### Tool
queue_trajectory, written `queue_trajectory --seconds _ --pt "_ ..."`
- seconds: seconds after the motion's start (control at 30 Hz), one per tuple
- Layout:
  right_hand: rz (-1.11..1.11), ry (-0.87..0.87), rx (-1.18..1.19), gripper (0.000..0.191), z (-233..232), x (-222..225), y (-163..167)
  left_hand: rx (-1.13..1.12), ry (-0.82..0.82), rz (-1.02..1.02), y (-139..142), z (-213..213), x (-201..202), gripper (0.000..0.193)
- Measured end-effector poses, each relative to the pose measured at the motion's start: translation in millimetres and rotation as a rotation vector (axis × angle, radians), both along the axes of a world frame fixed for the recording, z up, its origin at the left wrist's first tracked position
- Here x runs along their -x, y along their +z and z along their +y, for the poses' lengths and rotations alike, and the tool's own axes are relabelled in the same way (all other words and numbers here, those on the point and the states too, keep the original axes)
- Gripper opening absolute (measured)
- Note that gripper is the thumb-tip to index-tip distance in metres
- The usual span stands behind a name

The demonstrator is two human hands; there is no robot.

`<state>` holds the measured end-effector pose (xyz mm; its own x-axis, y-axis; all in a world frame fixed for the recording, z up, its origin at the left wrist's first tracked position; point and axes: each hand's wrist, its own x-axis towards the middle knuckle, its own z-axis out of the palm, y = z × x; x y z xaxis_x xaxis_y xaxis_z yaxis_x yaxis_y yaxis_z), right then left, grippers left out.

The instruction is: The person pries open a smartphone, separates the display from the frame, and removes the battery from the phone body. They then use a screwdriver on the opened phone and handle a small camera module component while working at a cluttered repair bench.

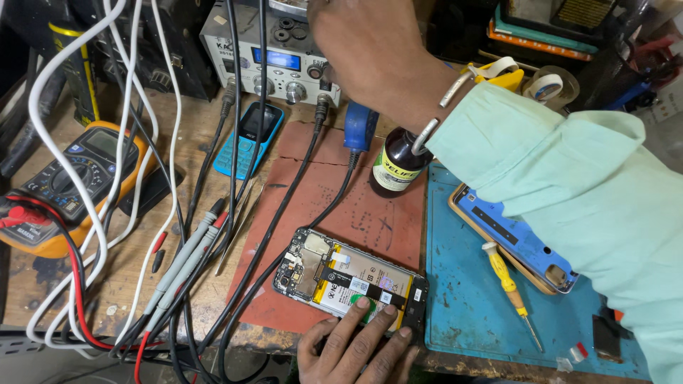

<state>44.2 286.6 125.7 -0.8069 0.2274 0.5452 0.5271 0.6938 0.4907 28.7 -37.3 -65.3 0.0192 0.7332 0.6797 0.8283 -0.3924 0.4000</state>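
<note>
On red mat point(341, 178): dark bottle point(398, 162), yellow-green label point(395, 173).

Under my left fingers point(370, 313) sits the opened phone's battery label point(356, 283), tan crossed by a black strip. The dark bottle's label point(395, 173) is yellow and white. The station's screen point(276, 59) glows blue (the multimeter's screen point(104, 143) stays grey).

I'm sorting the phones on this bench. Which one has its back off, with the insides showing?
The opened phone under the left hand, lying on the red mat: battery and circuit board are exposed. The small blue keypad phone near the station is closed.
</note>
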Motion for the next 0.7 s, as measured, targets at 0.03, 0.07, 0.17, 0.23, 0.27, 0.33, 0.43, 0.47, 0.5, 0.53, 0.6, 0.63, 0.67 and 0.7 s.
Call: queue_trajectory --seconds 0.03,0.07,0.17,0.23,0.27,0.33,0.43,0.47,0.5,0.53,0.6,0.63,0.67,0.7 --pt "0.023 0.048 0.018 0.043 -4 -2 7 0.012 -0.011 0.001 -1 0 1 0.033" --pt "0.013 0.027 0.119 0.038 -9 -7 16 0.006 -0.009 0.003 -1 1 1 0.032" --pt "0.023 0.009 0.323 0.031 -32 -34 49 -0.006 0.001 0.007 -3 0 1 0.031" --pt "0.002 -0.183 0.386 0.036 -53 -61 70 -0.014 0.003 0.008 -4 1 1 0.031" --pt "-0.049 -0.402 0.447 0.042 -66 -76 77 -0.014 -0.004 0.011 -4 0 2 0.031" --pt "0.168 -0.248 0.563 0.034 -95 -109 81 -0.016 -0.016 0.016 -6 1 4 0.032" --pt "0.249 -0.275 0.740 0.033 -119 -159 81 0.016 -0.017 0.010 -8 -1 3 0.031" --pt "0.231 -0.304 0.722 0.035 -125 -174 73 0.028 -0.016 0.007 -9 0 3 0.031" --pt "0.212 -0.335 0.705 0.036 -129 -189 62 0.041 -0.014 0.003 -9 -1 2 0.030" --pt "0.207 -0.483 0.771 0.036 -130 -203 51 0.055 -0.015 0.000 -10 -1 2 0.030" --pt "0.165 -0.811 0.851 0.036 -130 -231 26 0.046 -0.006 -0.003 -10 0 3 0.030" --pt "0.131 -0.990 0.865 0.036 -130 -245 11 0.044 0.000 -0.003 -10 -1 3 0.030" --pt "0.078 -1.010 0.865 0.035 -131 -257 -2 0.034 0.000 0.002 -9 -1 4 0.029" --pt "0.024 -1.026 0.863 0.035 -132 -269 -13 0.022 0.003 0.006 -9 0 5 0.029"
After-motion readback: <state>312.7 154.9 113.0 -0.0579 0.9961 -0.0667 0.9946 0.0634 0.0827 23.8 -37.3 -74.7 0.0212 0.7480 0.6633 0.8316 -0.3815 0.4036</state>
